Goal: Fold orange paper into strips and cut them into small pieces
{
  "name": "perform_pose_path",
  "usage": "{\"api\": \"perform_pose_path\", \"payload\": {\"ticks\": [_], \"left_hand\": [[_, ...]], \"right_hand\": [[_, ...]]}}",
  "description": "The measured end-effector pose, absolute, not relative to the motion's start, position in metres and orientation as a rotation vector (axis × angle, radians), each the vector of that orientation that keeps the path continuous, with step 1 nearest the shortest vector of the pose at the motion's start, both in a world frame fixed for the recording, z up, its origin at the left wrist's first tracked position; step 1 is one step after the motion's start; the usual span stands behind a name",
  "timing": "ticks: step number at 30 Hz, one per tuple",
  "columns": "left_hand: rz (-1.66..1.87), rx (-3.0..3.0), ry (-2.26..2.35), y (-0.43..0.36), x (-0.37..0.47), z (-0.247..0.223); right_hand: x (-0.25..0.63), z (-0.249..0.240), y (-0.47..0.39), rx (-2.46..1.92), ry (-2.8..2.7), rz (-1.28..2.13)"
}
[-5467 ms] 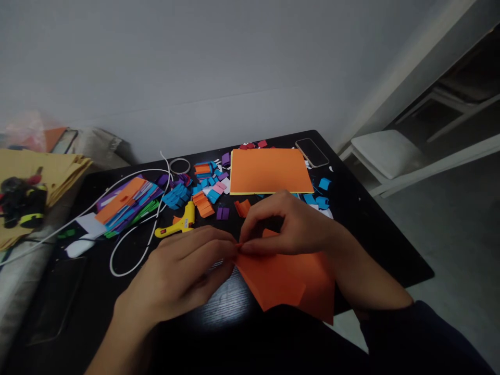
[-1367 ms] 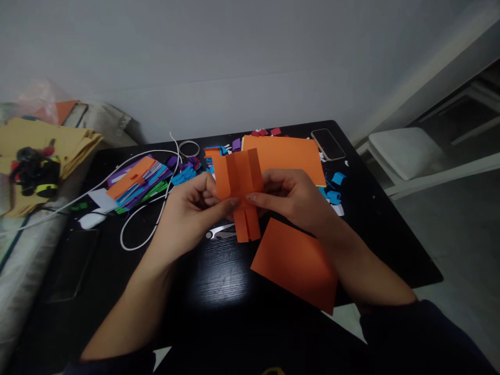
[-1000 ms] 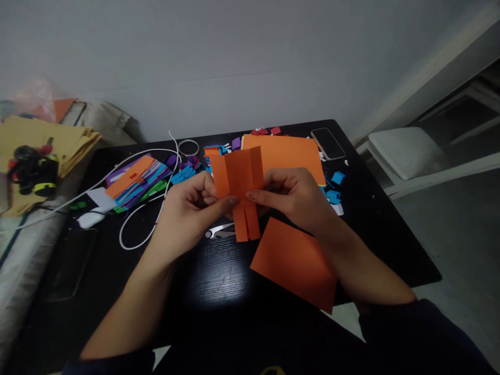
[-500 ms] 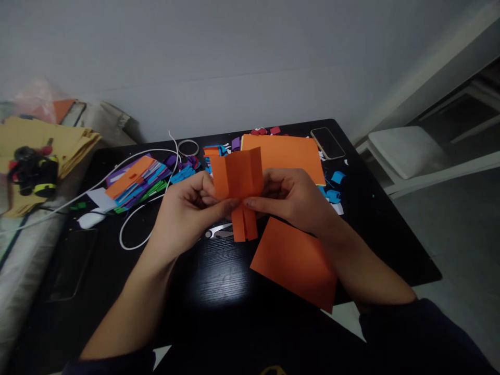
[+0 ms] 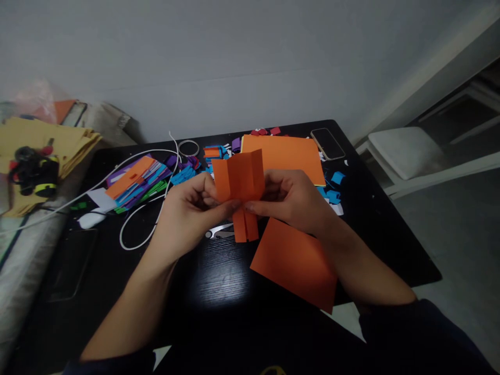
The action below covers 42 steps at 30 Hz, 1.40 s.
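Note:
Between both hands I hold a folded piece of orange paper (image 5: pixel 241 177) above the table. Its upper part spreads into creased panels, while the lower part is folded inward into a narrow strip with a slit down the middle. My left hand (image 5: pixel 197 204) pinches the left edge, thumb in front. On the opposite edge my right hand (image 5: pixel 287 200) pinches it likewise; the two thumb tips nearly meet at the centre. Fingers behind the paper are partly hidden. Under my right forearm lies a flat orange sheet (image 5: pixel 295 263). Metal scissors (image 5: pixel 219 230) show partly behind the folded paper.
A stack of orange sheets (image 5: pixel 291 153) lies at the back, near a phone (image 5: pixel 328 143). Folded coloured strips (image 5: pixel 140 182), a looped white cable (image 5: pixel 122 234) and a tape ring (image 5: pixel 188 148) are on the left. Blue scraps (image 5: pixel 334 196) sit right. A white stool (image 5: pixel 408 151) stands beyond.
The folded orange paper has shifted very slightly right and down in my hands. Both hands keep their pinch, and the rest looks unchanged.

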<state>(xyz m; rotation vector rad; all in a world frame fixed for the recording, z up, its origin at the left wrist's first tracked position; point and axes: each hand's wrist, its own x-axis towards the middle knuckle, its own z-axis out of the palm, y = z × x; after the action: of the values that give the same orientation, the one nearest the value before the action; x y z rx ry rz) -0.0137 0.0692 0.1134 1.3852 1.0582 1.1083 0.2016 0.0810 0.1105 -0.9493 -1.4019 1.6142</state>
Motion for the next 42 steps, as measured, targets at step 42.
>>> {"api": "perform_pose_path", "payload": {"ticks": [42], "left_hand": [[1.051,1.261,0.895,0.0722,-0.0148,0.108]], "right_hand": [[0.2029,0.1059,0.0861,-0.88,-1.328,1.743]]}}
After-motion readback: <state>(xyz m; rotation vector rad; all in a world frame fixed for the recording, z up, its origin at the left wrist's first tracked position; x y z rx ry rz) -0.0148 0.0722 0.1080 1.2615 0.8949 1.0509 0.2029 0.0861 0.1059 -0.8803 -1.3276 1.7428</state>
